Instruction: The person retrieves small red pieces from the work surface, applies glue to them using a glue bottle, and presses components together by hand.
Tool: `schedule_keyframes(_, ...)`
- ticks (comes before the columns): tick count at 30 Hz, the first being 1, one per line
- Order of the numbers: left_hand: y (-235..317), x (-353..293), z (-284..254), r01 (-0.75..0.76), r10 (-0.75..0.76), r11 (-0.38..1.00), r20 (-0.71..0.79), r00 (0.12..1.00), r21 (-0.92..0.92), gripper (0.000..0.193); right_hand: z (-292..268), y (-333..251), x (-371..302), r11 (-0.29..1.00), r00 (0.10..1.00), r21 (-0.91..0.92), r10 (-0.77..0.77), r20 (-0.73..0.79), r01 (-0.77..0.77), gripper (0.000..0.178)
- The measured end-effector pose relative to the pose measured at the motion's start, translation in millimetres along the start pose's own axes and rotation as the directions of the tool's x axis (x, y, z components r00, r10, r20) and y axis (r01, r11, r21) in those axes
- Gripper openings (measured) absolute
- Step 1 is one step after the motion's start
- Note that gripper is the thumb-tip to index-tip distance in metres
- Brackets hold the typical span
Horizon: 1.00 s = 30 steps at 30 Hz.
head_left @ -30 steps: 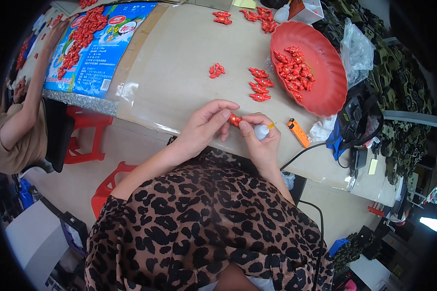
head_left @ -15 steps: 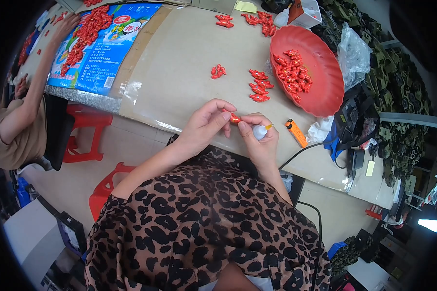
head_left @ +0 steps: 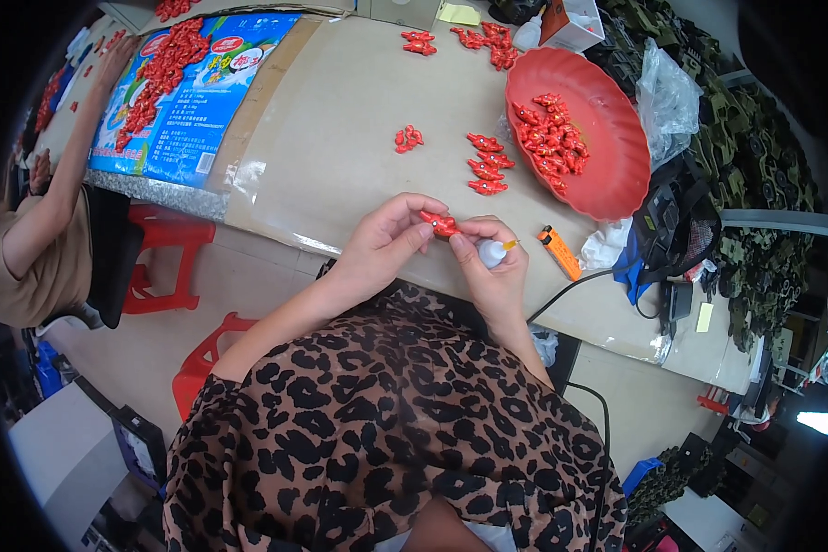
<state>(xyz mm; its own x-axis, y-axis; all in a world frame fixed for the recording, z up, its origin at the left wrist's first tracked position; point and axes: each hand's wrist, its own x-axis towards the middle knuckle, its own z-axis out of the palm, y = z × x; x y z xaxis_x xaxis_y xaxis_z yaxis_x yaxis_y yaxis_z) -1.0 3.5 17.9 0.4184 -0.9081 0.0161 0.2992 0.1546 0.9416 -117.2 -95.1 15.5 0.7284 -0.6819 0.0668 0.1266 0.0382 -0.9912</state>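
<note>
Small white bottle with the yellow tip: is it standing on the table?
No, the small white bottle is tucked in the right hand, its yellow tip poking out toward the right.

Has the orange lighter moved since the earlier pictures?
No. The orange lighter lies in the same place relative to the red bowl.

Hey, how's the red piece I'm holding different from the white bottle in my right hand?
Colour: the red piece is glossy red, while the white bottle is pale with a yellow tip.
Hold: the red piece sits between the fingers of your left hand and right hand; the white bottle is in the right hand only.
Shared: both are small and held above your lap side of the table.
</note>
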Motion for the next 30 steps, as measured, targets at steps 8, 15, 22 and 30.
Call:
schedule_keyframes(8, -2, 32, 8, -0.093, 0.091, 0.898, 0.024, 0.996, 0.431, 0.015, -4, 4, -1, 0.978, 0.972, 0.200, -0.010, -0.237, 0.059, 0.017)
schedule_keyframes(15, 1, 62, 14, -0.372, 0.277, 0.606, 0.252, 0.927, 0.703, 0.009, -7, 8, -4, 0.987, 0.972, 0.163, 0.042, -0.233, -0.004, 0.017)
schedule_keyframes(22, 37, 91, -41, -0.290, 0.263, 0.559, 0.165, 0.950, 0.777, 0.008, -6, -1, -4, 0.993, 0.990, 0.113, 0.033, -0.138, -0.017, 0.028)
schedule_keyframes(30, 97, 199, -215, 0.063, 0.547, 0.374, -0.275, 0.791, 0.925, 0.015, 0, -3, 5, 0.970, 0.992, 0.244, 0.032, -0.123, -0.001, 0.035)
